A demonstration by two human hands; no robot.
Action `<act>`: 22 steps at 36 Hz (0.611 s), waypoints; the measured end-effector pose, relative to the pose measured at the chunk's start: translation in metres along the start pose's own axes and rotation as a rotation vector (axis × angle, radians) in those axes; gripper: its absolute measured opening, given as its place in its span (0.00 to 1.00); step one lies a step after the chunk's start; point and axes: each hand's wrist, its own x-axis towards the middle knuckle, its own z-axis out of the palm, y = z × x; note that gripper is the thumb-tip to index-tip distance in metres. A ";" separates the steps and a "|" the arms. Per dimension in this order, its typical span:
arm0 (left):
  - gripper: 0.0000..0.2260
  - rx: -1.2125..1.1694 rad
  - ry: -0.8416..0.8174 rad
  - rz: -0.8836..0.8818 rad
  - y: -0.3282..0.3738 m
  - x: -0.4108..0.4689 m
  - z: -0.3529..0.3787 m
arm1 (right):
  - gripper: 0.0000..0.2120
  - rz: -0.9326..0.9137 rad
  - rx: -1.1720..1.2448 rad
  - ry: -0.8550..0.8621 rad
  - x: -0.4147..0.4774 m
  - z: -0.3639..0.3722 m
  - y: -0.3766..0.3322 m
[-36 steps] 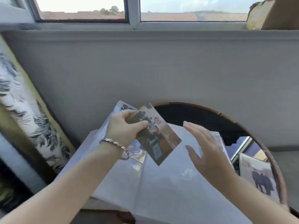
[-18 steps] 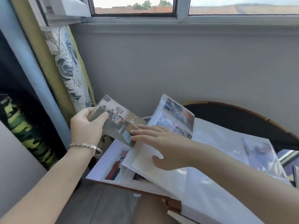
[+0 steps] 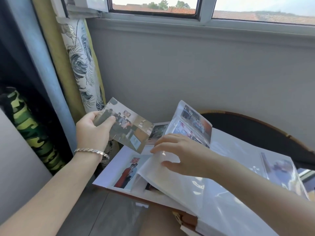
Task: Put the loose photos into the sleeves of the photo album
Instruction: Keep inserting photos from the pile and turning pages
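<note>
Pinching photo (image 3: 127,127), left hand (image 3: 92,133)

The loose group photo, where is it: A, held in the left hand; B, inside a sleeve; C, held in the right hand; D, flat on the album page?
A: the left hand grips the loose photo by its end, above the album; the right hand touches a sleeve page.

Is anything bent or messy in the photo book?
Yes, a little. One sleeve page of the album sticks up curled instead of lying flat, just behind the right hand. The loose photo in the left hand seems to have a nick in its lower edge.
</note>
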 end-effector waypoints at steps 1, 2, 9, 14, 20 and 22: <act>0.09 0.000 -0.006 0.003 0.000 -0.001 -0.001 | 0.17 0.006 0.009 0.003 0.001 0.000 -0.001; 0.09 0.003 -0.013 0.007 0.000 -0.001 -0.002 | 0.17 0.011 0.017 0.010 0.001 -0.001 -0.001; 0.09 0.002 -0.032 0.035 0.001 -0.012 -0.003 | 0.12 -0.008 0.063 0.155 -0.001 0.003 0.005; 0.09 0.013 -0.007 0.115 0.002 -0.022 -0.001 | 0.09 -0.007 0.083 0.266 -0.001 0.008 0.008; 0.09 0.016 0.053 0.168 0.003 -0.025 -0.002 | 0.10 -0.003 0.077 0.288 0.000 0.008 0.006; 0.09 0.016 0.072 0.174 0.004 -0.024 -0.002 | 0.10 0.003 0.085 0.285 0.001 0.007 0.005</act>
